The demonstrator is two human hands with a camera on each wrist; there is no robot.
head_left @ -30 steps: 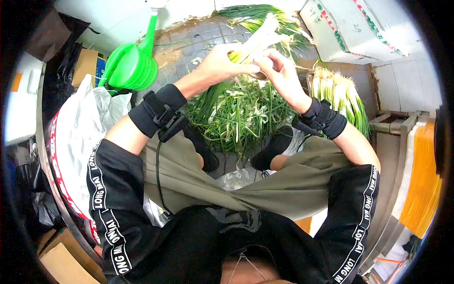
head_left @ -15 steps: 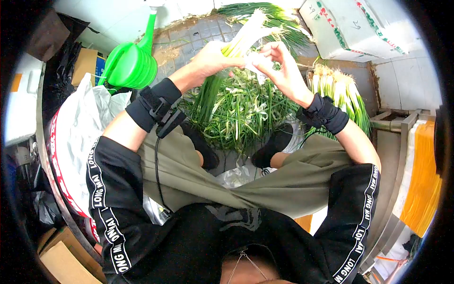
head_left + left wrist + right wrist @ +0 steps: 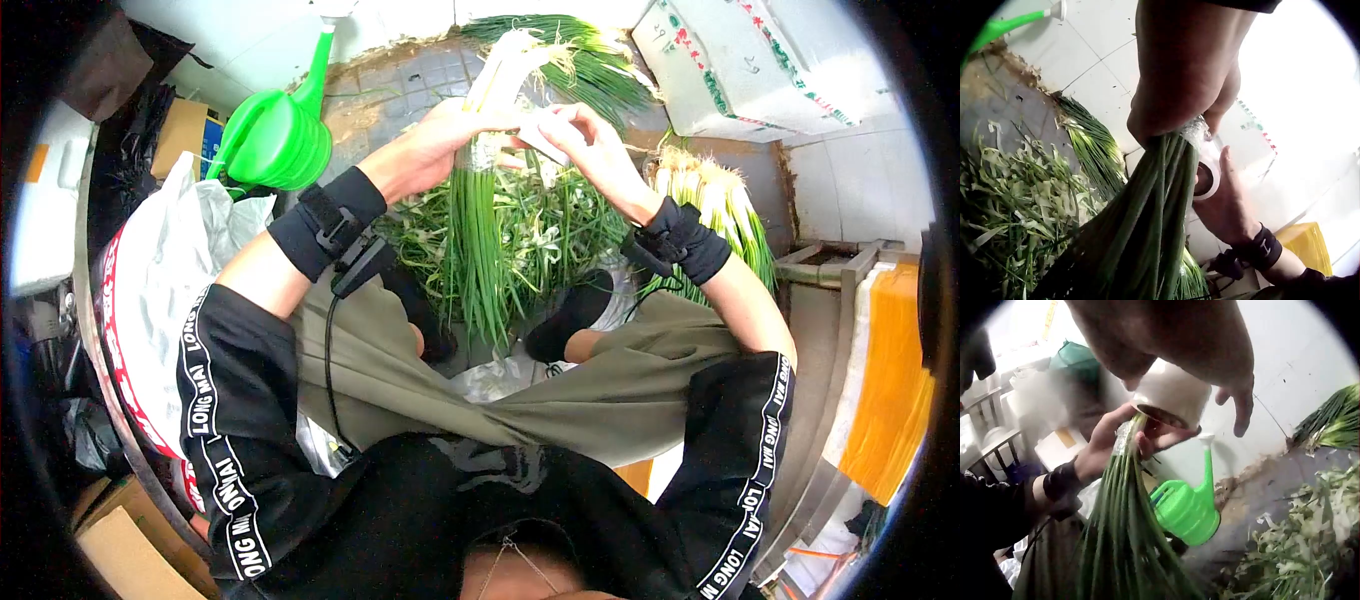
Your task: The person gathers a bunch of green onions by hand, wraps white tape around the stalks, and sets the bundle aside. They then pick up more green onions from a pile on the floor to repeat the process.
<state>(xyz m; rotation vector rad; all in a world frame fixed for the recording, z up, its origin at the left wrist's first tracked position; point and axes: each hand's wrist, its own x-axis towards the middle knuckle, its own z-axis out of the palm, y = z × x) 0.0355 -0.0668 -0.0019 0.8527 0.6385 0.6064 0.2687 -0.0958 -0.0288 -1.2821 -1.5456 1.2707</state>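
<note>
My left hand grips a bunch of green onions, its white root ends up and its green leaves hanging down. Clear film wraps round the bunch just by the fingers of that left hand. A white-sided roll of film is held in my right hand, close against the bunch. From the right wrist, the roll sits beneath the right hand, some of whose fingers stretch past it. The bunch hides part of the left fingers.
Loose leaves and trimmings are heaped on the floor between the feet. More onions lie at the wall and at the right. A green watering can, white boxes and a white bag surround the person.
The bunch has swung round: its root ends moved left and its leaves hang more plainly below the left hand. The right hand, with the roll, remains close beside it.
</note>
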